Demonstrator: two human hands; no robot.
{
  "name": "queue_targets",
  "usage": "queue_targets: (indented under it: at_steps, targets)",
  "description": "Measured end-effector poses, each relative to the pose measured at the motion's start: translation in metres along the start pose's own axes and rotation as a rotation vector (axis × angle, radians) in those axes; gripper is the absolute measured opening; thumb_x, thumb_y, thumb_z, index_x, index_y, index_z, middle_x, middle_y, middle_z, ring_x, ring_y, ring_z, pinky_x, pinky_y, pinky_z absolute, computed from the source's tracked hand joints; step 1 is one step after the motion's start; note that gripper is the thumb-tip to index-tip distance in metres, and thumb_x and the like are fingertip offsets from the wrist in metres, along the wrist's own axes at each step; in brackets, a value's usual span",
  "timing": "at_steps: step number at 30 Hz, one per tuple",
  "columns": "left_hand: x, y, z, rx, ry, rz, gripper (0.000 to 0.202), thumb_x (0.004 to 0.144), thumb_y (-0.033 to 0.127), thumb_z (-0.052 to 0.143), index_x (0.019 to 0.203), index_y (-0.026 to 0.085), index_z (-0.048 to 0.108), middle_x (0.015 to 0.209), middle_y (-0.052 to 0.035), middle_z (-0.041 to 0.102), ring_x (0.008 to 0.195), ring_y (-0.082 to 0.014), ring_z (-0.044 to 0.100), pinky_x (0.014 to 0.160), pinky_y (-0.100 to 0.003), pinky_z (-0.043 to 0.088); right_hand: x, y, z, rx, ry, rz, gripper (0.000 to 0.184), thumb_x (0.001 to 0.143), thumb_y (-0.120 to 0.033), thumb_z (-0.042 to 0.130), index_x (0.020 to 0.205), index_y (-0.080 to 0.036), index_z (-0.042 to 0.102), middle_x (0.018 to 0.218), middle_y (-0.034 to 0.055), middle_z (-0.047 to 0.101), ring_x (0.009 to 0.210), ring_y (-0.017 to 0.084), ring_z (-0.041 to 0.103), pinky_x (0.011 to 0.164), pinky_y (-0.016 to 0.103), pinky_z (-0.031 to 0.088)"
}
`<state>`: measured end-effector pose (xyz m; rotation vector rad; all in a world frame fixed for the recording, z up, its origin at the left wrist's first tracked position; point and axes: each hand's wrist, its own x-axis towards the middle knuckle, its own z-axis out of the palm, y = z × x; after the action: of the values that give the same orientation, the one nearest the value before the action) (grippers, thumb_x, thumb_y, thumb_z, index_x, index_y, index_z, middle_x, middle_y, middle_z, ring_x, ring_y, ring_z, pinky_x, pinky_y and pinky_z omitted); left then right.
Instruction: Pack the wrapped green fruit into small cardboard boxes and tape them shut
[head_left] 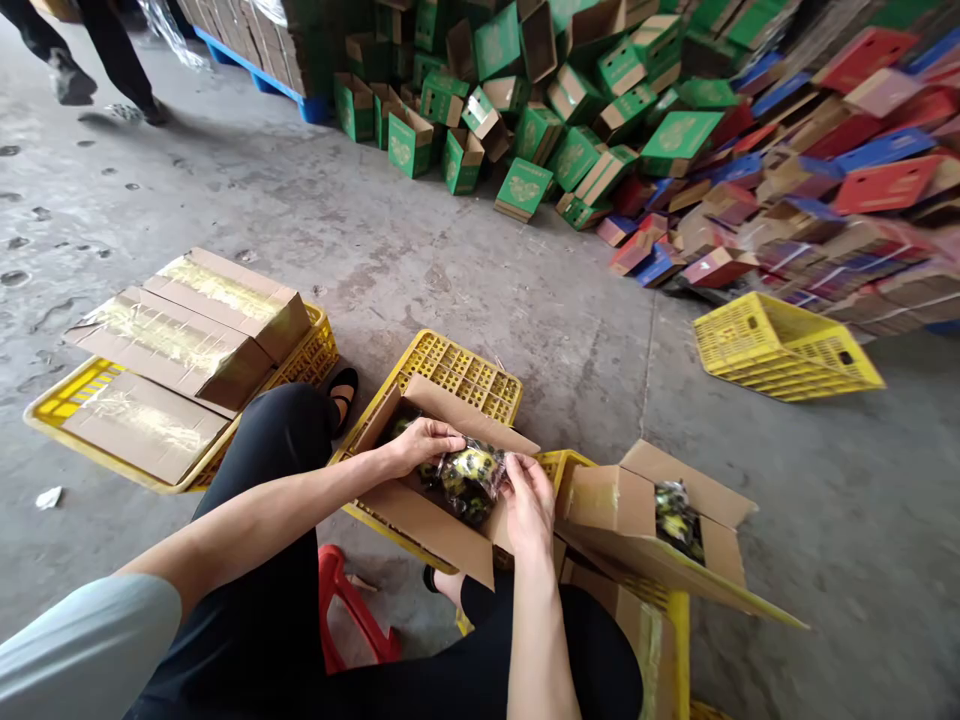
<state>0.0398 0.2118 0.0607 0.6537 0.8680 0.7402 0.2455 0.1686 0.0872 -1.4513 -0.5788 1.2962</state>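
Note:
Between my two hands is a clear plastic packet [474,468] with yellow and dark contents that I cannot make out. My left hand [424,445] pinches its left upper edge, while my right hand [529,500] grips its right edge. Both hands are over an open cardboard box [442,525], where more dark packets lie, partly hidden by my hands. That box rests on an upturned yellow crate [469,378]. To the right, a second open cardboard box [611,500] sits tilted, with a similar packet [677,520] inside.
Taped cardboard boxes [169,340] lie in a yellow crate [46,412] at left. Another yellow crate [787,350] stands at right. Piled green cartons [525,185] and red and blue cartons [885,185] fill the back. A red stool [360,610] is below me; a person's legs [112,50] show far left.

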Motion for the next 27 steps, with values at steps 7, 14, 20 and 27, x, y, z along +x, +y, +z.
queue_targets:
  at_steps: [7,14,20,27]
  targets:
    - [0.0,0.001,-0.009,0.049,0.019,0.061,0.057,0.066,0.058,0.092,0.097,0.012,0.078,0.083,-0.0047,0.072,0.066,-0.0099,0.06,0.064,-0.021,0.045,-0.001,0.004,-0.003,-0.086,-0.221,0.167,0.046,0.065,-0.052,0.095,0.098,-0.024,0.08,0.096,0.0014,0.077,0.074,0.015,0.066,0.062,0.026,0.058]
    - [0.003,-0.003,-0.007,-0.003,0.046,-0.221,0.07,0.077,0.073,0.077,0.121,0.019,0.069,0.114,-0.0112,0.073,0.094,-0.0252,0.073,0.082,-0.036,0.059,0.004,0.01,-0.007,-0.125,-0.209,0.007,0.037,0.072,-0.052,0.089,0.093,-0.023,0.083,0.097,0.0043,0.081,0.086,0.022,0.073,0.081,0.035,0.061]
    - [0.005,0.007,-0.006,-0.208,-0.026,-0.331,0.049,0.088,0.056,0.068,0.117,0.016,0.065,0.092,-0.0108,0.074,0.088,-0.027,0.077,0.083,-0.036,0.06,0.004,0.005,-0.008,-0.227,-0.271,-0.097,0.035,0.079,-0.05,0.084,0.105,-0.026,0.084,0.123,0.0069,0.079,0.125,0.029,0.067,0.112,0.043,0.05]
    - [-0.002,0.015,-0.008,-0.276,-0.088,-0.243,0.065,0.083,0.056,0.077,0.136,0.021,0.062,0.119,-0.0131,0.072,0.096,-0.0284,0.076,0.086,-0.041,0.06,-0.001,-0.002,-0.006,-0.326,-0.314,-0.191,0.025,0.08,-0.045,0.08,0.098,-0.029,0.086,0.15,0.0055,0.063,0.142,0.033,0.054,0.117,0.047,0.045]
